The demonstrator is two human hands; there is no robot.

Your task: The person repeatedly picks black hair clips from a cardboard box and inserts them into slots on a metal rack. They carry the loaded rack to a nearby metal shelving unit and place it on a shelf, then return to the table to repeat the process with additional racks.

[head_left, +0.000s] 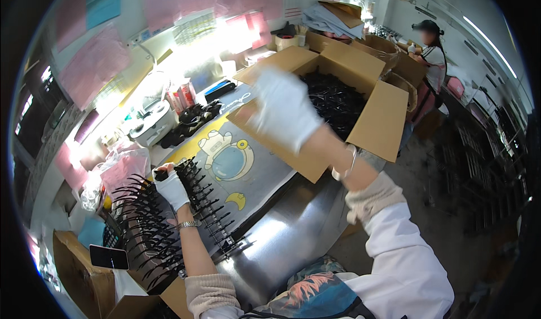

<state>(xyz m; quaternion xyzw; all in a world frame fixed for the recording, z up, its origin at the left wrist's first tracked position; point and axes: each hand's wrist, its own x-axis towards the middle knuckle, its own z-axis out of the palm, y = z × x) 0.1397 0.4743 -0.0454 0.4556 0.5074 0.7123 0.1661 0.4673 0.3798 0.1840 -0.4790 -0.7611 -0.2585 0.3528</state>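
My left hand (pixel 171 188), in a white glove with bare fingertips, is closed around a small black piece (pixel 162 175) at the far end of the racks. On its left stands a rack of long curved black prongs (pixel 143 229). A second black rack (pixel 209 206) with rows of short pegs lies to its right, partly on the printed grey and yellow mat (pixel 248 167). My right hand (pixel 287 109), also white-gloved, is smeared by motion over the near left flap of an open cardboard box (pixel 383 116). Slender black pieces (pixel 332 102) fill that box. Whether the right fingers hold anything is hidden.
A phone (pixel 109 257) stands at the lower left by a cardboard carton (pixel 84 274). Dark gloves (pixel 194 122), red cans (pixel 183 96) and a white device (pixel 149 122) line the table's back. Another person (pixel 433 60) works at the far right.
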